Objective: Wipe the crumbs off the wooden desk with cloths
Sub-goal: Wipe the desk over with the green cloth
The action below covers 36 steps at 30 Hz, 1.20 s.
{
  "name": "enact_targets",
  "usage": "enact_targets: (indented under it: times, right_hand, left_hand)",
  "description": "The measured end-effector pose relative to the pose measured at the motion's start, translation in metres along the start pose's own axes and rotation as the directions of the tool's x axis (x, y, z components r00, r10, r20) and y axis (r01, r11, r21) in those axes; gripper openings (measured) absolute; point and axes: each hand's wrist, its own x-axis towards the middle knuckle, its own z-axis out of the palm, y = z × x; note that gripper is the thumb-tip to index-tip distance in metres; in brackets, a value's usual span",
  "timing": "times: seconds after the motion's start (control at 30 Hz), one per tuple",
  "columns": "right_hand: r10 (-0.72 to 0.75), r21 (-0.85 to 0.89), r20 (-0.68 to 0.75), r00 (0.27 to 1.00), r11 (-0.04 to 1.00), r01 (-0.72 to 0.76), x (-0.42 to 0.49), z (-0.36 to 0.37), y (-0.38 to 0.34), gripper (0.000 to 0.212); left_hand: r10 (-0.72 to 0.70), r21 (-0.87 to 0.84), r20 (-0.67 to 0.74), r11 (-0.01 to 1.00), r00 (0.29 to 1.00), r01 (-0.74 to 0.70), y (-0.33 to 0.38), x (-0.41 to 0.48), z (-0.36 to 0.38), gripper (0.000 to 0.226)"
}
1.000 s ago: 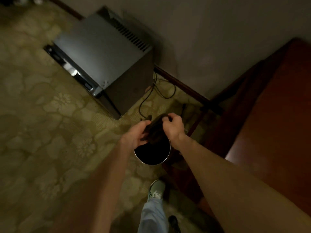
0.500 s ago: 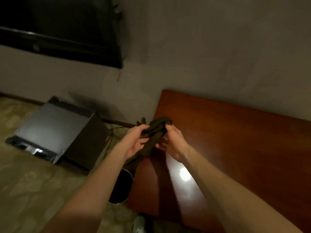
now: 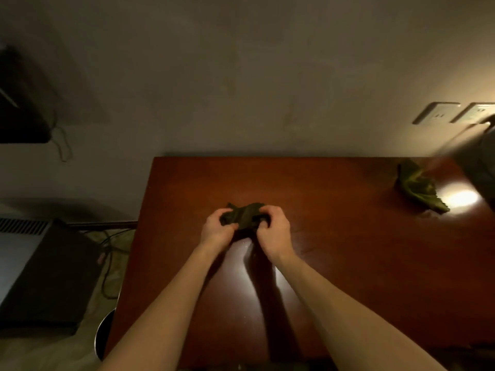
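Observation:
A dark olive cloth (image 3: 245, 215) is bunched between both hands over the middle of the reddish wooden desk (image 3: 348, 250). My left hand (image 3: 217, 230) grips its left end and my right hand (image 3: 274, 231) grips its right end, fingers curled into the fabric. A second green cloth (image 3: 419, 187) lies crumpled on the desk at the far right, in the lamp light. A few pale specks show on the desk just below my hands; I cannot tell if they are crumbs.
A round metal bin (image 3: 103, 334) stands on the floor by the desk's left front corner. A grey box-shaped appliance (image 3: 45, 271) with cables sits left of the desk. Wall sockets (image 3: 436, 113) and a blurred lamp (image 3: 479, 167) are at the far right.
The view swung from the floor bin up to the desk. Both hands carried the dark cloth from above the bin to over the desk's middle.

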Motion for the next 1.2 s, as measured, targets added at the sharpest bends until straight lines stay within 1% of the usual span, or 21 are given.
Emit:
enact_targets:
  times: [0.03,0.07,0.1,0.13,0.2,0.23,0.3,0.33,0.4,0.47,0.57,0.63,0.67,0.73,0.83,0.9,0.97,1.07,1.13,1.2]
  right_hand:
    - [-0.017,-0.181,0.125,0.992,0.983,0.039,0.001,-0.002,0.013,0.033]
    - [-0.009,-0.358,0.229,0.973,0.929,0.092,-0.001,-0.005,0.026,0.037]
    - [-0.015,-0.466,0.271,0.962,0.873,0.145,-0.003,-0.007,0.039,0.043]
    - [-0.047,-0.482,0.265,0.963,0.858,0.175,-0.007,-0.009,0.048,0.05]
    - [-0.119,-0.356,0.19,0.975,0.917,0.181,-0.015,-0.016,0.058,0.058]
    - [-0.119,-0.292,0.145,0.982,0.943,0.157,-0.013,-0.022,0.063,0.059]
    - [-0.059,-0.242,0.048,0.997,0.968,0.069,-0.002,-0.044,0.075,0.057]
    - [-0.029,-0.241,-0.017,0.999,0.97,0.024,0.008,-0.06,0.085,0.057]
    - [0.008,-0.289,-0.147,0.989,0.956,-0.051,0.031,-0.101,0.11,0.06]
    - [-0.004,-0.417,-0.26,0.966,0.902,-0.108,0.059,-0.15,0.143,0.062]
    - [-0.015,-0.57,-0.336,0.942,0.8,-0.19,0.099,-0.229,0.193,0.065]
    - [-0.018,-0.602,-0.378,0.926,0.765,-0.231,0.12,-0.275,0.219,0.071]
    - [-0.004,-0.593,-0.389,0.921,0.766,-0.247,0.13,-0.296,0.231,0.074]
    - [0.049,-0.553,-0.362,0.931,0.793,-0.257,0.149,-0.333,0.253,0.081]
    - [0.153,-0.508,-0.238,0.959,0.822,-0.257,0.175,-0.369,0.276,0.088]
    - [0.201,-0.549,-0.186,0.962,0.79,-0.271,0.185,-0.374,0.288,0.09]
    - [0.187,-0.585,-0.199,0.962,0.765,-0.269,0.184,-0.367,0.296,0.082]
    - [0.145,-0.535,-0.24,0.96,0.805,-0.255,0.159,-0.348,0.301,0.054]
    - [0.076,-0.526,-0.351,0.933,0.809,-0.264,0.126,-0.327,0.31,0.043]
    - [-0.012,-0.497,-0.477,0.879,0.828,-0.259,0.085,-0.302,0.318,0.028]
  left_hand:
    - [0.03,0.241,0.05,0.97,0.998,-0.041,-0.004,-0.001,0.007,0.039]
    - [0.042,0.413,0.093,0.907,0.995,-0.077,-0.009,-0.003,0.014,0.042]
    - [0.051,0.5,0.117,0.86,0.992,-0.103,-0.013,-0.005,0.021,0.05]
    - [0.074,0.525,0.128,0.841,0.989,-0.131,-0.018,-0.006,0.028,0.061]
    - [0.143,0.533,0.133,0.824,0.981,-0.192,-0.023,-0.004,0.04,0.082]
    - [0.163,0.572,0.145,0.791,0.976,-0.217,-0.023,-0.002,0.047,0.087]
    - [0.18,0.66,0.152,0.713,0.972,-0.235,-0.019,0.003,0.064,0.087]
    - [0.182,0.677,0.135,0.701,0.974,-0.225,-0.014,0.004,0.073,0.084]
    - [0.211,0.663,0.101,0.714,0.972,-0.224,-0.004,0.008,0.094,0.072]
    - [0.227,0.619,0.087,0.751,0.97,-0.231,0.009,0.015,0.116,0.061]
    - [0.28,0.511,0.112,0.807,0.954,-0.296,0.038,0.021,0.159,0.053]
    - [0.332,0.466,0.125,0.812,0.935,-0.351,0.058,0.019,0.19,0.047]
    - [0.357,0.444,0.13,0.813,0.925,-0.377,0.067,0.018,0.206,0.044]
    - [0.412,0.401,0.154,0.804,0.898,-0.438,0.085,0.014,0.236,0.041]
    - [0.491,0.379,0.211,0.756,0.845,-0.534,0.106,0.015,0.267,0.036]
    - [0.495,0.378,0.231,0.748,0.838,-0.546,0.114,0.019,0.283,0.042]
    - [0.47,0.372,0.223,0.769,0.854,-0.52,0.121,0.02,0.296,0.047]
    - [0.388,0.338,0.155,0.843,0.908,-0.418,0.129,0.021,0.314,0.046]
    - [0.315,0.261,0.117,0.905,0.942,-0.336,0.137,0.022,0.328,0.037]
    - [0.251,0.166,0.065,0.951,0.966,-0.259,0.152,0.027,0.343,0.028]
